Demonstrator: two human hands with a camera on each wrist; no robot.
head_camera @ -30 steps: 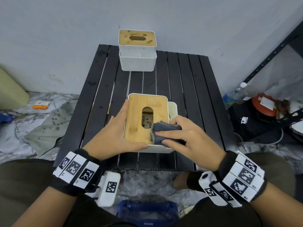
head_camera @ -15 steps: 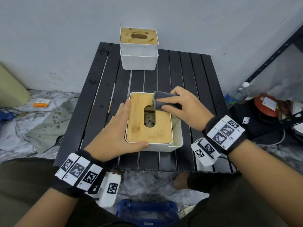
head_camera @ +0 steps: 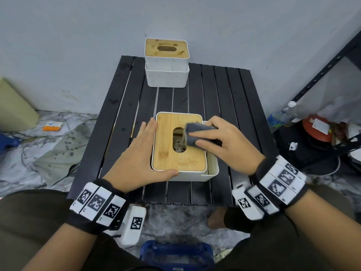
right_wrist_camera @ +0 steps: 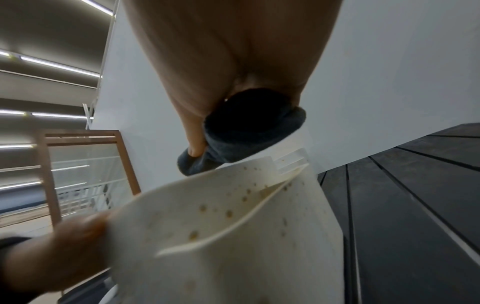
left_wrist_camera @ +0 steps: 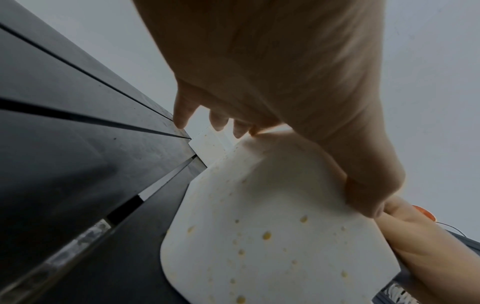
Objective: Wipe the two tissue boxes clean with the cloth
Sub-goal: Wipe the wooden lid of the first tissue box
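The near tissue box (head_camera: 184, 153) sits by the front edge of the slatted black counter (head_camera: 230, 106), its bamboo lid (head_camera: 168, 151) facing up. On that lid, beside the oval slot, the right hand (head_camera: 224, 143) presses a folded dark cloth (head_camera: 192, 133), fingers (head_camera: 207, 142) curled round it. The left hand (head_camera: 136, 159) lies flat against the box's left side, fingers (head_camera: 150, 126) straight, thumb along the front rim. The second tissue box (head_camera: 167, 63), speckled with stains, stands at the counter's far edge against the wall.

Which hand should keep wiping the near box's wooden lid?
The right hand: it already grips the cloth on the near tissue box lid, while the left hand steadies that box.
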